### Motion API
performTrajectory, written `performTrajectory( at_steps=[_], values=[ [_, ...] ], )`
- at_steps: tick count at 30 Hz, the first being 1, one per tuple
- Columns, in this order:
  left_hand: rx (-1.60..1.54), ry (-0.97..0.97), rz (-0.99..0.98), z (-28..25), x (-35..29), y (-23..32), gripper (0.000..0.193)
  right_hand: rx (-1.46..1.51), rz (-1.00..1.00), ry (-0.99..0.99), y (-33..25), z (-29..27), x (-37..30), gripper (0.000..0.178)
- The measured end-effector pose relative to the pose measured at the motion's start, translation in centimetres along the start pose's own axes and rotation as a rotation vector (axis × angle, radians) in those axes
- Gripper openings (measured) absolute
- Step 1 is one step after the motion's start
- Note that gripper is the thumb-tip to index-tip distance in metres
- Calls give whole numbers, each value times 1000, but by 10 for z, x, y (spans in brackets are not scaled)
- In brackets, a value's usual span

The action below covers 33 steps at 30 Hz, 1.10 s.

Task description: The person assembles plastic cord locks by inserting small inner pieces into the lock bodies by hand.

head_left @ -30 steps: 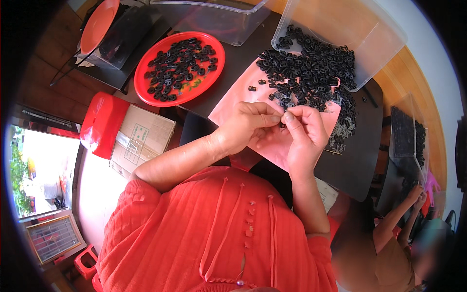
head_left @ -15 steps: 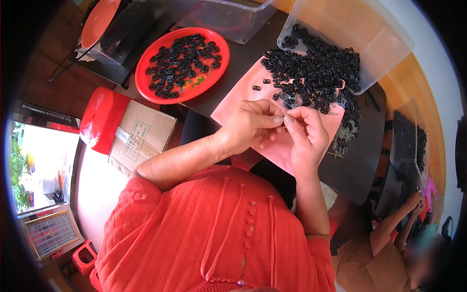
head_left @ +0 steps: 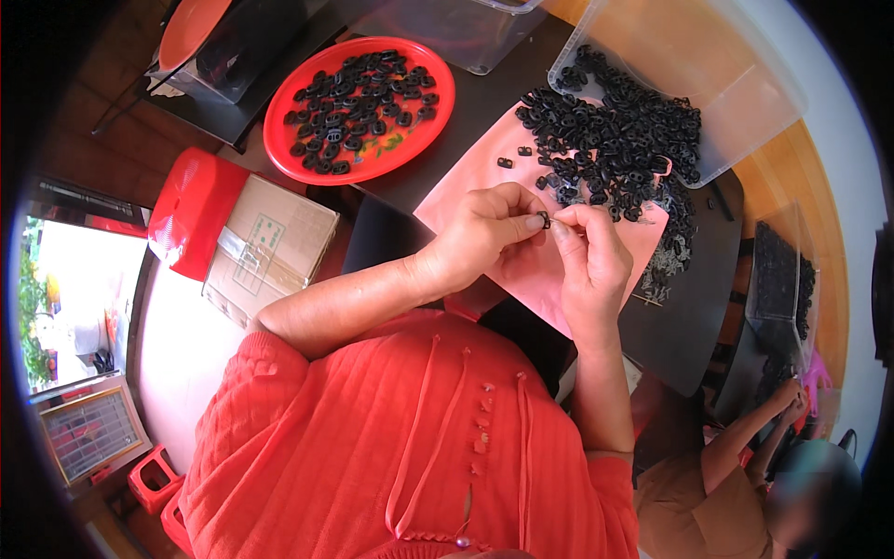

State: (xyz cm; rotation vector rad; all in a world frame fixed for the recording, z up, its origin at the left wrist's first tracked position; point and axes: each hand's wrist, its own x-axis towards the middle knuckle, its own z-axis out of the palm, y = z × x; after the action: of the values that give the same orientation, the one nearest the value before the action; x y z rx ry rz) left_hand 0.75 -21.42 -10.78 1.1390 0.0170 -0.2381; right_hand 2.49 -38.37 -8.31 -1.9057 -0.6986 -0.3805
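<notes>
Both hands meet at frame centre, left hand (head_left: 480, 233) and right hand (head_left: 587, 256) pinched together on one small black clip (head_left: 543, 220) over the pink sheet (head_left: 521, 270), loose clip pile (head_left: 615, 149) at 1 o'clock; best kept square, pressed with fingertips only.

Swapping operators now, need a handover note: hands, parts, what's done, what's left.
Left hand: grip pinched on a small black plastic piece.
Right hand: fingertips meet the same piece; any second part there is too small to tell.
Loose pile of black pieces lies on the pink sheet, partly spilling from a clear tub.
Done: apparently the pieces in the red tray.
Left: the large pile, it seems.
</notes>
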Motion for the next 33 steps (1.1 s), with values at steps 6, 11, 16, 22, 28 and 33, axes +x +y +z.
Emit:
performTrajectory(
  at_steps=[6, 11, 16, 22, 28, 33],
  values=[
    [161, -2, 120, -3, -2, -3, 11, -105, -51, -37, -2, 0, 1, 9],
    [191, -8, 77, -3, -5, 3, 8, -139, -40, -68, -1, -1, 2, 11],
    [216, -3, 129, -2, -4, -1, 8, -187, -50, -70, -3, -1, 2, 13],
    [351, 44, 268, -1, -6, -6, 8, -307, -113, -95, -4, -1, 2, 17],
    [476, 99, 442, 0, -6, -14, 7, -300, -175, -93, 4, 8, -5, 19],
    [469, 116, 448, 0, -7, -11, 7, -111, -11, -50, 9, 10, -12, 12]
  ],
)
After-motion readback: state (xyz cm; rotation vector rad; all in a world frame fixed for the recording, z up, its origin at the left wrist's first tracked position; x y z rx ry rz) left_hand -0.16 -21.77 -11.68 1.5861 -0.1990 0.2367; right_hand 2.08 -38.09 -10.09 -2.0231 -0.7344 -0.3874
